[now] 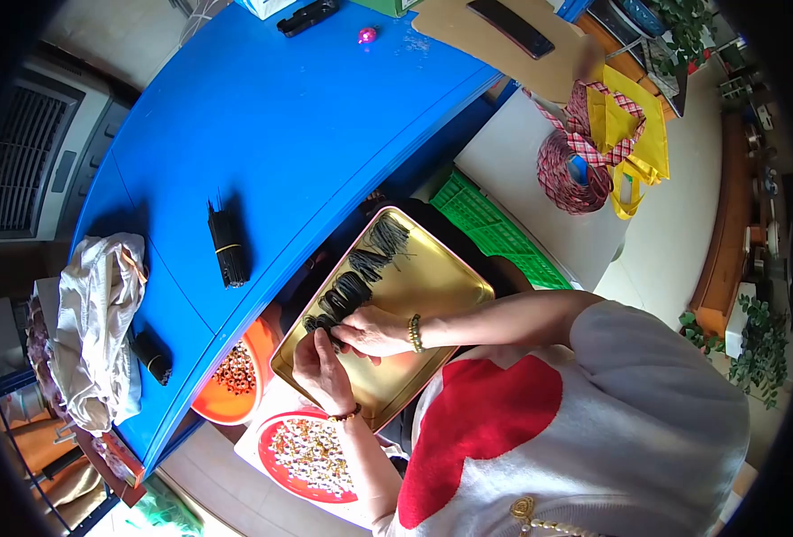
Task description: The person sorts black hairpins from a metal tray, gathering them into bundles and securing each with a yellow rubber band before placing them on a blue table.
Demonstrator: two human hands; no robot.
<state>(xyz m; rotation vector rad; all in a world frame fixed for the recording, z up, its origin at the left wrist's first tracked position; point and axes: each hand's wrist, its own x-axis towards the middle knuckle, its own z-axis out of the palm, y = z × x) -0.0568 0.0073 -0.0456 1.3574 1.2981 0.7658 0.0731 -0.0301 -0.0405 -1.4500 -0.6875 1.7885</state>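
A gold tray (432,313) with a pink rim lies on the lap. Along its left side are several small heaps of black wire-like strands (365,262) and dark loops (352,288). Over the tray's left part, my left hand (320,371) and my right hand (374,331) meet, fingertips closed at a black bundle (320,324). Both hands seem to grip this bundle, partly hidden by the fingers. Each wrist wears a beaded bracelet.
On the blue table (226,98) lie banded black bundles (226,246) and a white cloth (101,331). Bead-filled trays, one orange (258,385) and one red (267,456), sit below. A green crate (495,228) and ribbon roll (567,192) stand beyond.
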